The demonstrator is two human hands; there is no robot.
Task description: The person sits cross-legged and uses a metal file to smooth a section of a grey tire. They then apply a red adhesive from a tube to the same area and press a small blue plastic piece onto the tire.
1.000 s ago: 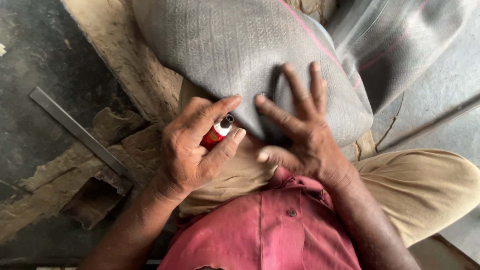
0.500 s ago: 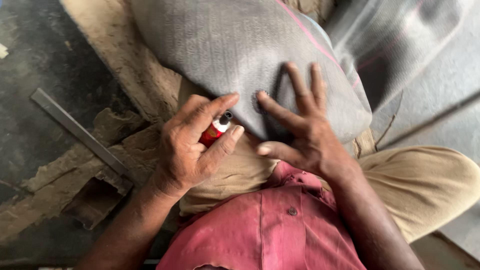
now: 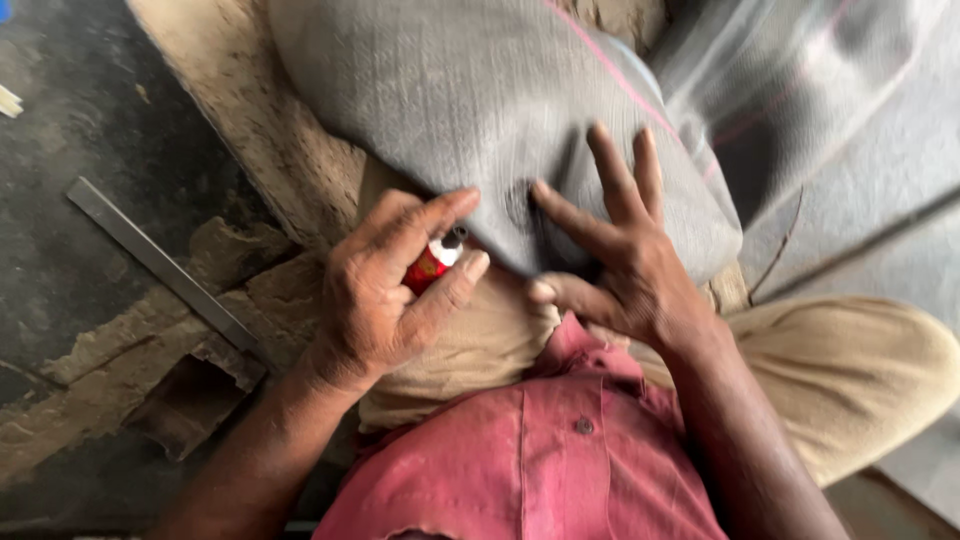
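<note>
Lighter (image 3: 432, 264), small and red with a silvery metal top, sits just left of the frame's centre, pinched in the left hand (image 3: 385, 290): the thumb runs along its upper side, the forefinger curls under it, and the other fingers close around its lower body so that only the top part shows. Its metal end points toward the grey woven sack (image 3: 480, 120) that fills the upper middle of the frame and lies across the person's lap. Just to the right, the right hand (image 3: 625, 265) lies flat on the sack's lower edge, fingers spread and released, grasping nothing, the forefinger tip near a small dark spot (image 3: 518, 203) in the fabric. Below the hands come tan trousers (image 3: 860, 370) and a faded red buttoned shirt (image 3: 540, 460) at the bottom centre. At the left, a flat metal bar (image 3: 160, 268) lies slanted on the dark, cracked floor (image 3: 60, 140), beside broken patches of pale mortar. At the upper right, more grey sacking (image 3: 800, 90) is blurred.
</note>
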